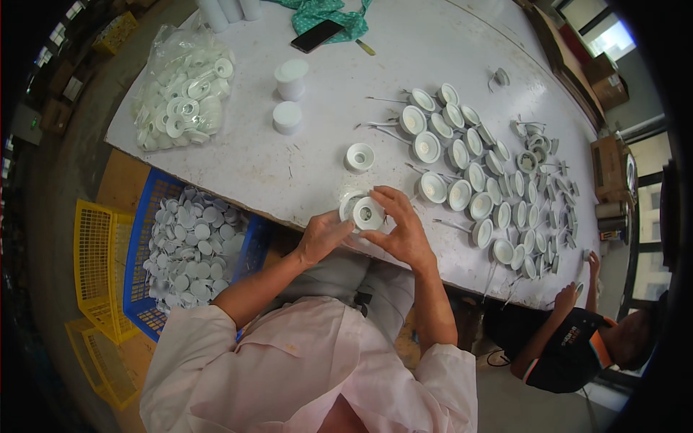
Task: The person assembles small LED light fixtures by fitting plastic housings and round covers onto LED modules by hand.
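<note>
Over the table's near edge, my left hand (325, 238) and my right hand (403, 229) hold a white round downlight housing (367, 213) between them. My left fingers pinch its left side. My right thumb and forefinger curve around its right side. The housing faces up and shows a dark centre. Just behind it is another white ring (348, 205), partly covered by the housing and my left hand; I cannot tell whether it is held or lies on the table. A little farther off, a loose white housing (360, 156) rests on the white table (317, 148).
Rows of wired downlights (460, 195) spread across the right. A clear bag of white rings (184, 94), stacked white discs (287, 117) and a phone (317, 35) lie farther back. Left below stands a blue crate (137, 270) of discs beside yellow crates (97, 267). A co-worker (570, 350) sits at right.
</note>
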A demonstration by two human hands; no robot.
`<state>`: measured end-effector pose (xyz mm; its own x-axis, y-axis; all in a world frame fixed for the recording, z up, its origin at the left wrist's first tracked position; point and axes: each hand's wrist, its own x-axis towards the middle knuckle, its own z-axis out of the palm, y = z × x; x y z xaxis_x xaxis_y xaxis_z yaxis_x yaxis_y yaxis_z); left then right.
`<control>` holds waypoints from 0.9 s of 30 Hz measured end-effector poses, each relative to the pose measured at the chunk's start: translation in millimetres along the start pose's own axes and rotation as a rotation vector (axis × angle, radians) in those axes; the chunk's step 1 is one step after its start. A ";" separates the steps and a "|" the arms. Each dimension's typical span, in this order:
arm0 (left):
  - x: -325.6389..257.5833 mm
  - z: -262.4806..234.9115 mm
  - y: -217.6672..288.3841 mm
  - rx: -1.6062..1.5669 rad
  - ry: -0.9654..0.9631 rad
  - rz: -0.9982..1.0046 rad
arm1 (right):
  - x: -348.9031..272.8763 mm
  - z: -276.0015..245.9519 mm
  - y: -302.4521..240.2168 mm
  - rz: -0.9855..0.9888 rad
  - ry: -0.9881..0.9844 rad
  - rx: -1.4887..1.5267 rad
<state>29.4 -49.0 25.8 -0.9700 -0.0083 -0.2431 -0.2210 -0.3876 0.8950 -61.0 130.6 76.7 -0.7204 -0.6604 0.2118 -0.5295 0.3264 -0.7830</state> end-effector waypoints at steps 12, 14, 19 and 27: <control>-1.5 5.0 -1.4 0.192 -0.002 0.000 | -18.3 12.8 6.3 0.267 0.098 0.363; -1.0 7.0 -2.1 0.237 0.010 0.052 | -23.7 21.0 16.5 0.358 0.147 0.449; 1.9 11.4 -11.4 0.378 0.114 0.111 | -28.0 41.1 19.6 0.473 0.260 0.602; -0.3 10.4 -9.7 0.456 0.051 0.026 | -31.5 49.0 18.6 0.495 0.340 0.658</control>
<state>30.8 -35.6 21.0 -0.9722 -0.0624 -0.2259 -0.2295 0.0586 0.9715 -26.2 124.4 26.8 -0.9476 -0.2765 -0.1601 0.1673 -0.0025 -0.9859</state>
